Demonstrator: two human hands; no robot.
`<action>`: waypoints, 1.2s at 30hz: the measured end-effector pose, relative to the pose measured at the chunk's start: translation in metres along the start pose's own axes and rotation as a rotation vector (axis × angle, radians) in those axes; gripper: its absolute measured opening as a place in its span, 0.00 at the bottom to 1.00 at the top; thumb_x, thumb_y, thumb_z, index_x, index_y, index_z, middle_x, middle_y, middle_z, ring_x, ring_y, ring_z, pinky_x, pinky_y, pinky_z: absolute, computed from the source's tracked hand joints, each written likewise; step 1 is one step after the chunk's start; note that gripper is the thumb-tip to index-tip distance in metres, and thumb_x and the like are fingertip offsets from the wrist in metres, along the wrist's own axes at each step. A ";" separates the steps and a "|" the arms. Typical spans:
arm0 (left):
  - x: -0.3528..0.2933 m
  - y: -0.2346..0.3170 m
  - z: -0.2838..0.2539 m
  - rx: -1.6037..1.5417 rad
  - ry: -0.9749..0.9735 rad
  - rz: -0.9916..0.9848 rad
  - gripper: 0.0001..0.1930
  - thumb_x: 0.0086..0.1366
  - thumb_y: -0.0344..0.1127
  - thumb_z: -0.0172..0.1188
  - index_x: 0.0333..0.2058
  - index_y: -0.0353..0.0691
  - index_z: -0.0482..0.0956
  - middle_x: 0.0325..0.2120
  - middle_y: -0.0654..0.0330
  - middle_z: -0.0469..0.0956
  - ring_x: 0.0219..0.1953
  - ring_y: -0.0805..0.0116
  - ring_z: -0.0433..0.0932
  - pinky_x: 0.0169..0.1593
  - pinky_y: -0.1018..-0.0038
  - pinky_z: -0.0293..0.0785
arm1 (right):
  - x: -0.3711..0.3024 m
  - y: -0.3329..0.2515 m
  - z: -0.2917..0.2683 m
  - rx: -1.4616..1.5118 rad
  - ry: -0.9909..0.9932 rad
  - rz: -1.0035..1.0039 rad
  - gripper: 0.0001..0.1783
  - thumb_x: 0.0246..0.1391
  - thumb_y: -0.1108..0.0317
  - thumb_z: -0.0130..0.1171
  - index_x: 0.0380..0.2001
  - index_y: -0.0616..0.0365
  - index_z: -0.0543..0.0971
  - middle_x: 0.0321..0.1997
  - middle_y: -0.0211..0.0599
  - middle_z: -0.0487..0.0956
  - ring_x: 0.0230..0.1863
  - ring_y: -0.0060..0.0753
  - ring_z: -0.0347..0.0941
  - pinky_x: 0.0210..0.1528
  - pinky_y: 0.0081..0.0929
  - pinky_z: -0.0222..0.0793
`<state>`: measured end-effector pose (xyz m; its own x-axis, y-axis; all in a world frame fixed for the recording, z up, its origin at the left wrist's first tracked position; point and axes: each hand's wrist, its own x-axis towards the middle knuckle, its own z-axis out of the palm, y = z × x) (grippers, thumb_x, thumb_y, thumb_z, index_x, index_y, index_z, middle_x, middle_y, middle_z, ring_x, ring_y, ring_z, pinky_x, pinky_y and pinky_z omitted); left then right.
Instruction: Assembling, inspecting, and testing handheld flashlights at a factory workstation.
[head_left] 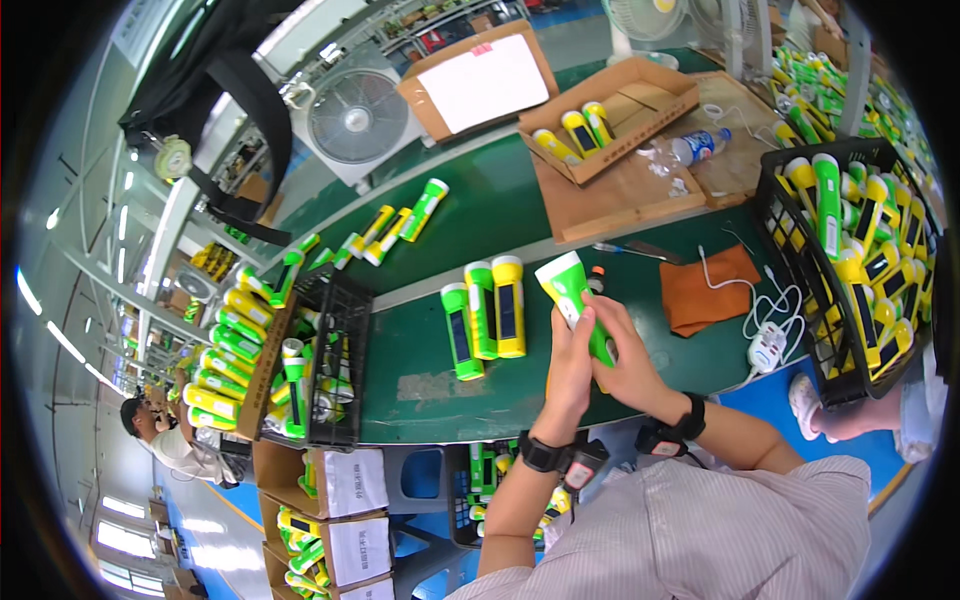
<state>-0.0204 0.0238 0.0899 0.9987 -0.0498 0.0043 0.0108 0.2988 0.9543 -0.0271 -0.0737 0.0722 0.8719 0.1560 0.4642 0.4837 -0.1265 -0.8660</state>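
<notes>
Both my hands are closed around a green flashlight [570, 283] with a white head rim, held tilted above the green table. My left hand [572, 365] wraps its near side, and my right hand [628, 362] grips it from the right; the palms hide part of its body. Left of my hands, a green flashlight [462, 335], a yellow-green flashlight [482, 310] and a yellow flashlight [508, 305] with dark panels lie side by side. A small orange-capped bottle [597, 278] is just behind my right hand.
Black crates full of flashlights stand at the right [850, 325] and left [345, 400]. An orange cloth [705, 292] and a white-corded charger [767, 345] lie right of my hands. Farther back are a cardboard tray [640, 135], a plastic bottle [700, 146] and a fan [360, 115].
</notes>
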 end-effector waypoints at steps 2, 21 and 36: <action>-0.004 -0.006 0.021 -0.240 0.052 -0.037 0.19 0.66 0.41 0.40 0.52 0.38 0.58 0.44 0.57 0.68 0.45 0.67 0.68 0.49 0.71 0.66 | -0.012 -0.012 -0.018 -0.251 -0.013 -0.069 0.37 0.37 0.74 0.57 0.56 0.58 0.59 0.59 0.48 0.56 0.57 0.50 0.54 0.58 0.35 0.51; 0.018 -0.062 0.029 -0.191 -0.181 -0.347 0.18 0.66 0.40 0.39 0.51 0.38 0.59 0.41 0.53 0.71 0.42 0.66 0.72 0.46 0.71 0.69 | -0.065 0.028 -0.063 -0.164 0.093 0.132 0.39 0.30 0.70 0.68 0.51 0.55 0.64 0.59 0.47 0.59 0.57 0.48 0.59 0.54 0.35 0.59; 0.012 -0.045 0.056 -0.445 0.008 -0.326 0.15 0.63 0.43 0.47 0.44 0.42 0.63 0.32 0.59 0.70 0.28 0.69 0.72 0.30 0.73 0.72 | -0.041 -0.034 -0.082 -0.694 -0.132 -0.096 0.33 0.28 0.62 0.67 0.43 0.60 0.70 0.44 0.45 0.67 0.43 0.44 0.68 0.38 0.31 0.69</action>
<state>-0.0118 -0.0437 0.0632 0.9406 -0.2007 -0.2739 0.3374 0.6433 0.6872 -0.0728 -0.1557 0.0977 0.8278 0.3091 0.4682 0.5330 -0.6938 -0.4843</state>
